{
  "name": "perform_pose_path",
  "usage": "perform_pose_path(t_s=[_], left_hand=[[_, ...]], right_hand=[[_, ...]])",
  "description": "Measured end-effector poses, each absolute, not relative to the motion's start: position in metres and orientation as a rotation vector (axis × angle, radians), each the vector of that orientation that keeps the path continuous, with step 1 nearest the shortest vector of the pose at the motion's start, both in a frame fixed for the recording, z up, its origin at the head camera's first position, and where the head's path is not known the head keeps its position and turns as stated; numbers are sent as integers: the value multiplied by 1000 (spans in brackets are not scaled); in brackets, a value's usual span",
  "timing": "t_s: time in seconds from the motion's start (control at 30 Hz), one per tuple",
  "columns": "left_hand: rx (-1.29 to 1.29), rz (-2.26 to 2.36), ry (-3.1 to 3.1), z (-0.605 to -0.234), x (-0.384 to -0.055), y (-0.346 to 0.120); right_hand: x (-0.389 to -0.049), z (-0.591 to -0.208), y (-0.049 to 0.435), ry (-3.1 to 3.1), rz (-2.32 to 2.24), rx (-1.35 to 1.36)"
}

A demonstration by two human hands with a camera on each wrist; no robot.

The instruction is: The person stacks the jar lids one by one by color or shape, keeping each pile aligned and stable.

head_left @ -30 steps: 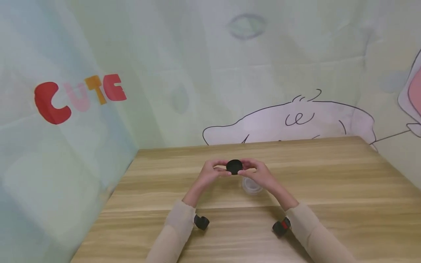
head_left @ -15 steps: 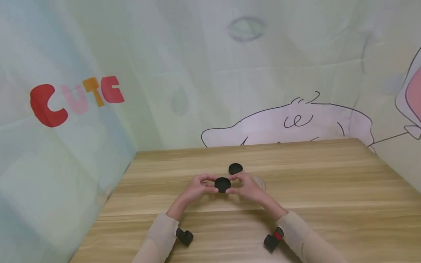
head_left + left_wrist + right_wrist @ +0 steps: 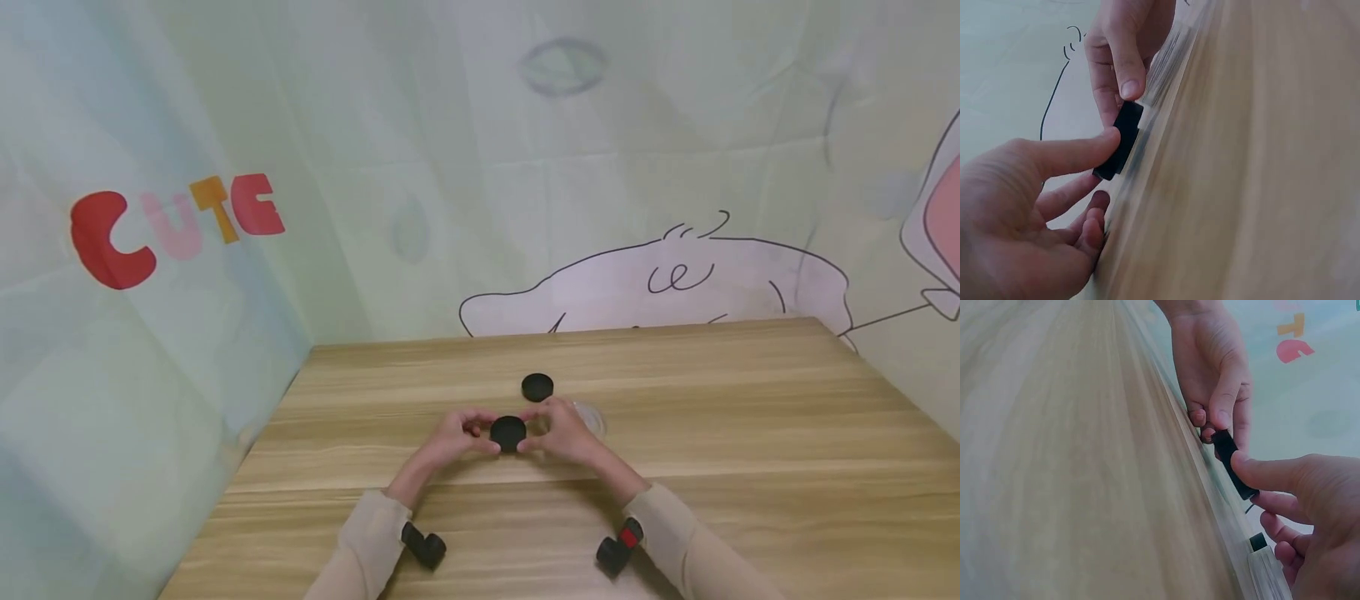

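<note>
Both hands hold a round black lid point(image 3: 508, 435) between them, its shallow hollow face upward in the head view. My left hand point(image 3: 453, 440) pinches its left edge with thumb and fingers. My right hand point(image 3: 564, 433) pinches the opposite edge. From the side, in the left wrist view, the lid point(image 3: 1121, 140) shows as a dark band with a stepped edge close over the wooden table point(image 3: 1229, 162). A second round black lid point(image 3: 537, 387) lies on the table just beyond the right fingers.
A clear round container point(image 3: 591, 418) stands beside the right hand, partly hidden by it; its ridged wall point(image 3: 1267, 575) shows in the right wrist view. A printed cloth wall point(image 3: 390, 250) borders the table at the back and left.
Both hands have come nearer the body and slightly left with one black lid, then sunk a little lower. The second lid has come into view where the hands were.
</note>
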State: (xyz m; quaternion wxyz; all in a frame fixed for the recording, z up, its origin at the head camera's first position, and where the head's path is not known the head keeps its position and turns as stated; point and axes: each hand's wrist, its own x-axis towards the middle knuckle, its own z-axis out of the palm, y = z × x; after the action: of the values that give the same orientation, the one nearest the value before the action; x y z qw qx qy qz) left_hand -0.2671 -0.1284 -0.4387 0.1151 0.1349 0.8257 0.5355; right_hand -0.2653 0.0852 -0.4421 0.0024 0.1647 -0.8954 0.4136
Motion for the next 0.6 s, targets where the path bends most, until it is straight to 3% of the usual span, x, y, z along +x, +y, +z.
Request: perform_pose_path(t_s=[0.6], left_hand=[[349, 1500, 2506, -441, -260, -122]], right_hand=[[-266, -438, 90, -2765, 1273, 493]])
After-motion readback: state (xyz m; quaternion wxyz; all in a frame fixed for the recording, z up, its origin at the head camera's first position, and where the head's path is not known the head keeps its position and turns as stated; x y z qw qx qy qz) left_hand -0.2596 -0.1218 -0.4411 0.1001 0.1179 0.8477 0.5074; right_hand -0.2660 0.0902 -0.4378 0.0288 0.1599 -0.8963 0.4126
